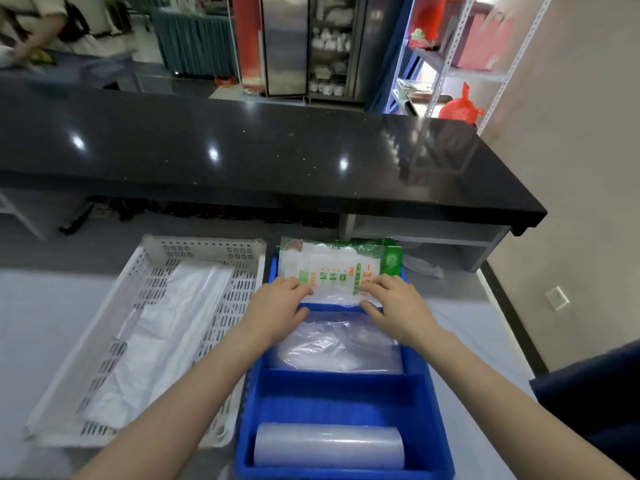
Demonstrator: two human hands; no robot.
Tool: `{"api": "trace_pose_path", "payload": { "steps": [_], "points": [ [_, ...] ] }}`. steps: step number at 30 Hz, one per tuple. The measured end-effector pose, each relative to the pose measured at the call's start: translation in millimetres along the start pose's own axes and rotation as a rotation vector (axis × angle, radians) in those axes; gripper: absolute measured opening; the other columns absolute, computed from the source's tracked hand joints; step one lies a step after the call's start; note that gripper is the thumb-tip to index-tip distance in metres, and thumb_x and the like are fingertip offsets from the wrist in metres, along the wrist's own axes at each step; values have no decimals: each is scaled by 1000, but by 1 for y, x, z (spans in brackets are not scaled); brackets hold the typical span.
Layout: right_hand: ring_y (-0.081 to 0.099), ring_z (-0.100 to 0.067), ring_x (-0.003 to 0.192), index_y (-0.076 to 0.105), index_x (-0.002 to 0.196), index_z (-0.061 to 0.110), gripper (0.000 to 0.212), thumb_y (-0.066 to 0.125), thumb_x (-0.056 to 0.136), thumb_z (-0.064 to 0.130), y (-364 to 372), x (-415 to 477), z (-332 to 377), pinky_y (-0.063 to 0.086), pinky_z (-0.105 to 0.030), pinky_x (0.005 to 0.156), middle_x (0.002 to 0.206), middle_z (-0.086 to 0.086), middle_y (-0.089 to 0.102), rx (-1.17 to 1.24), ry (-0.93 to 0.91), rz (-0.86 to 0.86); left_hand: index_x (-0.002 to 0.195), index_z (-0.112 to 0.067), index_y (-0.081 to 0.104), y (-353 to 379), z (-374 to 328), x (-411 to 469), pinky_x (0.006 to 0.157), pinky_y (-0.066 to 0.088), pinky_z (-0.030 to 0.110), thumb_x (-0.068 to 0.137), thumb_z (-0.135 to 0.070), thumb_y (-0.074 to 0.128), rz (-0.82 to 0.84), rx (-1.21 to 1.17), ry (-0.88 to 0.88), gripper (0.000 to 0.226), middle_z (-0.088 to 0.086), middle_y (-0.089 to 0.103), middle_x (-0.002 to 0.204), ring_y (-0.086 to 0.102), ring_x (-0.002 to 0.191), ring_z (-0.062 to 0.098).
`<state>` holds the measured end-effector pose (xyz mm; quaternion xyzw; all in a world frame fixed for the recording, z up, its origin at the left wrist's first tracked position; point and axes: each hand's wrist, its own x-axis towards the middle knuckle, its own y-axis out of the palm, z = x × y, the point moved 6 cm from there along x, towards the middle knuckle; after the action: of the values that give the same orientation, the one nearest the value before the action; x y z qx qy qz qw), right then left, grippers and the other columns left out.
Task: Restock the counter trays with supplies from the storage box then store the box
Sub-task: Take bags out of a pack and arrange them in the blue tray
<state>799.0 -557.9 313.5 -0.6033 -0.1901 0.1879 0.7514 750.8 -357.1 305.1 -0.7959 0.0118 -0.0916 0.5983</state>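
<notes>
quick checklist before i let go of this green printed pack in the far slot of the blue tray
1. Both hands on the pack: left hand and right hand hold the near edge of the green printed pack. ok
2. Pack fully seated in the far slot of the blue tray: its far end rides above the rim. not ok
3. Clear bags in second slot: ok
4. Third slot filled: empty. not ok
5. Plastic roll in nearest slot: ok
6. White basket holds bags: ok

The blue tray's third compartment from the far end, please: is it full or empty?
Empty: the blue tray's bare floor shows there, between the loose clear bags and the roll.
</notes>
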Motion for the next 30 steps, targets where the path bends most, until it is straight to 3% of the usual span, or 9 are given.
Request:
{"api": "trace_pose_path", "payload": {
  "steps": [4, 9, 13, 17, 21, 25, 30],
  "points": [
    [49, -17, 115, 58, 126, 26, 34, 52, 95, 38, -15, -7, 36, 42, -35, 97, 123, 4, 57, 77, -170, -42, 123, -25, 57, -27, -1, -36, 88, 46, 28, 91, -30, 56, -75, -33, -139, 33, -6, 63, 117, 56, 106, 12],
    [51, -26, 113, 63, 122, 17, 31, 54, 95, 30, -6, -19, 135, 42, -38, 96, 122, -4, 58, 154, -510, 25, 115, -26, 60, -55, 24, -127, 79, 46, 32, 91, -29, 52, -161, -13, -399, 25, -5, 64, 109, 55, 104, 16],
    [52, -26, 114, 64, 119, 18, 29, 54, 95, 31, 13, -44, 240, 43, -40, 95, 123, -5, 58, 224, -761, 98, 114, -27, 60, -75, 57, -235, 84, 48, 37, 92, -29, 50, -193, 33, -653, 25, -5, 64, 109, 55, 107, 18],
    [54, -27, 109, 66, 116, 19, 27, 55, 94, 29, 35, -80, 344, 44, -40, 91, 120, -6, 60, 240, -991, 163, 109, -26, 62, -93, 85, -362, 73, 49, 34, 91, -28, 49, -272, 81, -891, 23, -3, 66, 103, 60, 98, 21],
    [57, -31, 100, 68, 112, 17, 25, 57, 91, 24, 68, -125, 442, 47, -43, 85, 110, -8, 63, 207, -1211, 220, 103, -25, 64, -82, 108, -497, 70, 51, 36, 89, -25, 50, -328, 47, -1175, 20, -3, 67, 100, 61, 94, 21],
    [54, -29, 105, 65, 117, 17, 29, 53, 93, 28, 125, -168, 528, 47, -44, 84, 112, -7, 59, 132, -1337, 345, 104, -26, 64, -50, 129, -614, 67, 49, 31, 88, -24, 51, -314, -10, -1412, 21, -2, 70, 104, 63, 92, 22],
    [53, -27, 112, 63, 119, 19, 30, 53, 93, 29, 218, -201, 609, 45, -39, 90, 120, -4, 58, 30, -1351, 552, 108, -26, 65, -2, 166, -722, 64, 44, 28, 86, -22, 53, -236, -145, -1599, 25, -1, 69, 109, 64, 94, 22]
  ]
}}
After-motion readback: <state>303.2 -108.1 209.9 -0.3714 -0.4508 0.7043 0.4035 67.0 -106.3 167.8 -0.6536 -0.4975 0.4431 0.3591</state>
